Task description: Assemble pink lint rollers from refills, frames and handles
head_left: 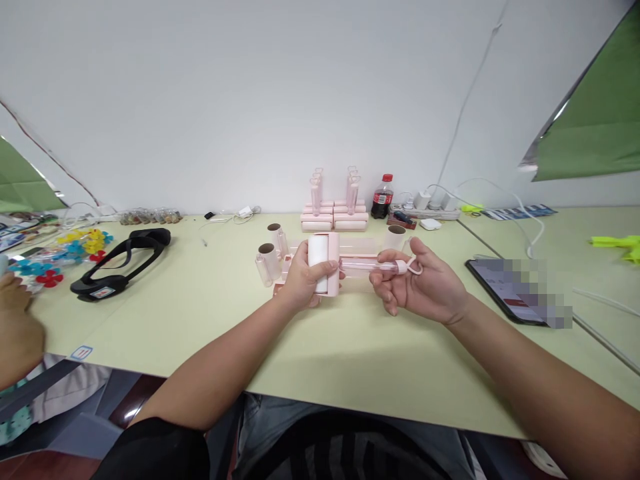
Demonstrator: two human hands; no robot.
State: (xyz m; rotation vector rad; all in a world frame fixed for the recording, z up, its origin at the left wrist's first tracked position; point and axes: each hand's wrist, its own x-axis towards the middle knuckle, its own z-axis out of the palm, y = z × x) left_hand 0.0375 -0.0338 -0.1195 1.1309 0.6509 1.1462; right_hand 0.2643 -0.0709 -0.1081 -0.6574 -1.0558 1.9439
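A lint roller with a white roll in a pink case (333, 265) is held above the table, its clear pink handle (367, 265) pointing right. My left hand (299, 277) wraps round the roller head, thumb across its front. The fingers of my right hand (413, 283) are partly spread beside the handle's end, fingertips at its underside, and a pink loop (414, 264) hangs by the palm. Behind my hands lie clear pink parts (345, 247). Rolls with brown cardboard cores (267, 260) stand just left of my left hand, and another such roll (396, 235) is behind my right hand.
Several lint rollers (334, 217) stand by the wall, next to a cola bottle (383, 198) and a power strip (440, 212). A phone (510, 291) lies right. Black headgear (120, 267) and colourful plastic flower shapes (75, 252) are left, near another person's hand (15, 300).
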